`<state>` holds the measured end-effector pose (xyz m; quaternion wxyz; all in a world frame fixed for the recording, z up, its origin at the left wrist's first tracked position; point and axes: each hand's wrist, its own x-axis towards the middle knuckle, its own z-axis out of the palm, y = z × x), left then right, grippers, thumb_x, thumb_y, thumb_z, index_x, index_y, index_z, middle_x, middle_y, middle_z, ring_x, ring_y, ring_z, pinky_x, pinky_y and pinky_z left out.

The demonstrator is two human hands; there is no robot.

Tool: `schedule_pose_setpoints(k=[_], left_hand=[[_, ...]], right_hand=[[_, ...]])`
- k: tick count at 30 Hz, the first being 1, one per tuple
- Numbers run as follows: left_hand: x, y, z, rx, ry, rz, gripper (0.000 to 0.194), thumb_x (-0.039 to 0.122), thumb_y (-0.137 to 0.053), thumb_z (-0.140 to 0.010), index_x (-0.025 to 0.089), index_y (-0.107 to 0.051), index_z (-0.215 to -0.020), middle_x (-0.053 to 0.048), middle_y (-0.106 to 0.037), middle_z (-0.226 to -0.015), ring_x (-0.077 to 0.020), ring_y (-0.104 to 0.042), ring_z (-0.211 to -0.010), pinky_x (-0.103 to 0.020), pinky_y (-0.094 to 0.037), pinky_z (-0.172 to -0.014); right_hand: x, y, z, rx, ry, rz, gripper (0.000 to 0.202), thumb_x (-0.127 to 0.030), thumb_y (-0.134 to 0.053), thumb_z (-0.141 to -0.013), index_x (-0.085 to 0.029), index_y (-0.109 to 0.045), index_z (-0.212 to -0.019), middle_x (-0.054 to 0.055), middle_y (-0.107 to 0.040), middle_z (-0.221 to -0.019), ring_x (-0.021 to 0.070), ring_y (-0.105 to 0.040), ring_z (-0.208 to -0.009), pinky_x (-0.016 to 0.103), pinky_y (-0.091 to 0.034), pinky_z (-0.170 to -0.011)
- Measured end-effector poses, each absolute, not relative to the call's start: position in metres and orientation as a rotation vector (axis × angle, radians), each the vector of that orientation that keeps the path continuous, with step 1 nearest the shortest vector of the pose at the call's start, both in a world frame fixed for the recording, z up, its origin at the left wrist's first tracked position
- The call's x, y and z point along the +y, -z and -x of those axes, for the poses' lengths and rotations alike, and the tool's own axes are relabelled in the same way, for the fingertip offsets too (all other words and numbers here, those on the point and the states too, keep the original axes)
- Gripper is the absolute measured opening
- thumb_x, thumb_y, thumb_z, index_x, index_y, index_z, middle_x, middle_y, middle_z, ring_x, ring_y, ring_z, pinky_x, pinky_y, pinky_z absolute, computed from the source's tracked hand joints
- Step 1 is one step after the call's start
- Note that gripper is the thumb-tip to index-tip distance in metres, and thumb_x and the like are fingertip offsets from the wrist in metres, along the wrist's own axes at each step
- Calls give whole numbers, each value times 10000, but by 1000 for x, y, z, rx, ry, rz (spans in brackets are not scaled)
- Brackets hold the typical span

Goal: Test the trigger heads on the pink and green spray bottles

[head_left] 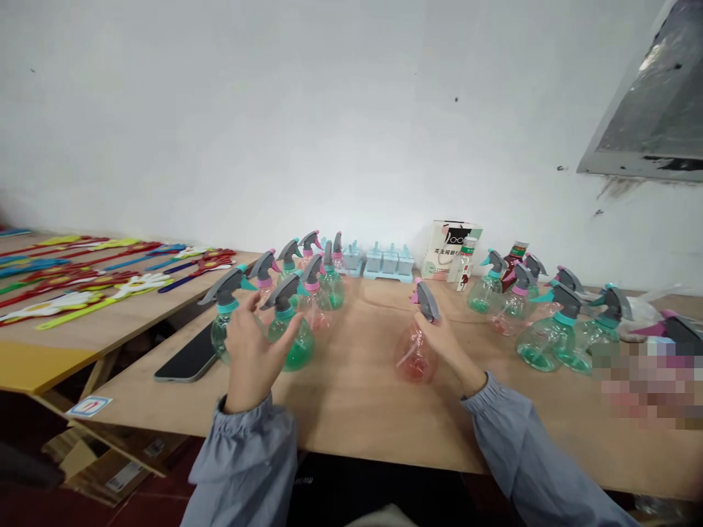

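My right hand (436, 333) is closed around the neck of a pink spray bottle (416, 360), which stands upright on the table with its grey trigger head above my fingers. My left hand (251, 351) has thumb and fingers apart. It is in front of a gap between two green spray bottles, one with a grey head (226, 287) on the left and one with green liquid (299, 348) on the right. Whether it touches either one I cannot tell. Behind them, several more pink and green spray bottles (331, 289) stand grouped.
A black phone (190, 355) lies left of my left hand. Several more spray bottles (546, 340) stand at the right. Light blue ice-pop moulds (389, 262) and a printed box (447, 249) are by the wall. Colourful hand-shaped clappers (118, 289) cover the left table.
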<state>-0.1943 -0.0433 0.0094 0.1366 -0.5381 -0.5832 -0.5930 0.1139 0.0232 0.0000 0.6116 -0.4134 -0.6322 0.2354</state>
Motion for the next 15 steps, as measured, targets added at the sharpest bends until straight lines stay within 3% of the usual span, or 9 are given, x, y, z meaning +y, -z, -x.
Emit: schedule_pose_setpoints(k=[3, 6, 9, 12, 15], left_hand=[[-38, 12, 196, -1906, 1570, 1700, 730, 503, -704, -793, 176, -441, -1391, -176, -614, -1280, -378, -613, -1184, -563, -500, -988], [-34, 23, 182, -1880, 1533, 1857, 622, 442, -629, -857, 169, -438, -1383, -164, -641, -1217, -341, -657, -1088, -518, -539, -925], [-30, 24, 160, -1742, 1476, 2037, 501, 396, -588, -894, 186, -479, -1336, -137, -646, -1166, -305, -660, -1035, -491, -542, -921], [-22, 26, 140, -1682, 1360, 2140, 410, 349, -583, -897, 190, -525, -1270, -148, -625, -1204, -339, -616, -1148, -533, -504, -984], [-13, 30, 131, -1658, 1416, 2248, 486, 392, -595, -907, 184, -464, -1327, -173, -592, -1313, -346, -577, -1253, -536, -485, -1029]], right_hand=[[22, -2, -115, -1440, -591, 961, 307, -406, -641, -758, -255, -682, -1022, 27, -707, -981, 197, -661, -914, 359, -539, -879], [19, -7, -119, -1390, -658, 981, 345, -467, -666, -758, -266, -702, -1036, 49, -726, -1098, 236, -650, -1084, 405, -520, -959], [15, -14, -124, -1311, -800, 1002, 361, -521, -679, -756, -274, -715, -1017, 58, -726, -1158, 271, -621, -1190, 409, -537, -925], [15, -16, -125, -1256, -855, 987, 351, -543, -704, -741, -278, -714, -969, 52, -740, -1105, 274, -649, -1146, 393, -548, -880], [17, -16, -125, -1235, -759, 960, 338, -586, -698, -728, -261, -697, -822, 46, -746, -909, 257, -689, -968, 392, -554, -829]])
